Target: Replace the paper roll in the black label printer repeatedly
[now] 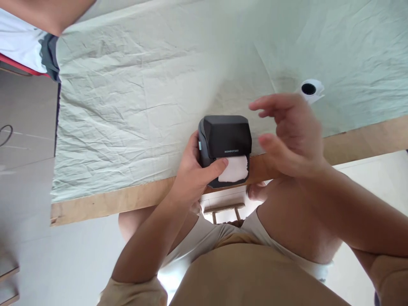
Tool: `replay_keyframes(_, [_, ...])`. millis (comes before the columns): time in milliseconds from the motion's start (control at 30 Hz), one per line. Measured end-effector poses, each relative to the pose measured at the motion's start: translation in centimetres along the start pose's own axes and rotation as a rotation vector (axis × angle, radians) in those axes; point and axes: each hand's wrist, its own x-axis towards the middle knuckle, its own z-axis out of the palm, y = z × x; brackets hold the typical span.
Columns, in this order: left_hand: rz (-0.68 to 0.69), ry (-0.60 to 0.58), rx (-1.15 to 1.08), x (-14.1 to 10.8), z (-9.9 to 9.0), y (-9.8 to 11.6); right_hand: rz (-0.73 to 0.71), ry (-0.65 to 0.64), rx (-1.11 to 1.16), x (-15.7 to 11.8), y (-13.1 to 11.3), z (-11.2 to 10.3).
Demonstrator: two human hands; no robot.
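A small black label printer (227, 135) is at the table's front edge, its lid down. White label paper (234, 169) with a ragged right edge sticks out of its front slot. My left hand (200, 168) grips the printer from its left side, the thumb lying over the paper. To the right of the printer, my right hand (288, 134) hangs in the air with fingers apart and nothing between them, slightly blurred. Beyond it on the cloth lies a roll of white paper (314, 90) with a dark round core.
A wrinkled pale green cloth (127, 106) covers the table, whose bare wooden edge (111, 196) runs along the front. Another person's arm (54, 12) reaches in at the top left. Below the table, a wooden stool rung (225, 208) shows between my legs.
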Motion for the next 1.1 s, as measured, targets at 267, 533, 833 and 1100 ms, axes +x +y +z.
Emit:
replay_keyframes(267, [0.000,-0.016,-0.105,0.0,0.8,0.0,0.115,-0.348,0.208,-0.4,1.0,0.8])
replay_keyframes(533, [0.061,-0.039,-0.170,0.5,0.6,-0.4,0.147,-0.346,0.221,-0.6,1.0,1.0])
replay_keyframes(833, [-0.043,0.161,-0.267,1.1,1.2,-0.3,0.155,-0.267,0.186,-0.3,1.0,0.1])
replay_keyframes(1100, [-0.059,0.177,-0.216,1.0,0.8,-0.6,0.163,-0.183,0.093,0.2,-0.7,-1.5])
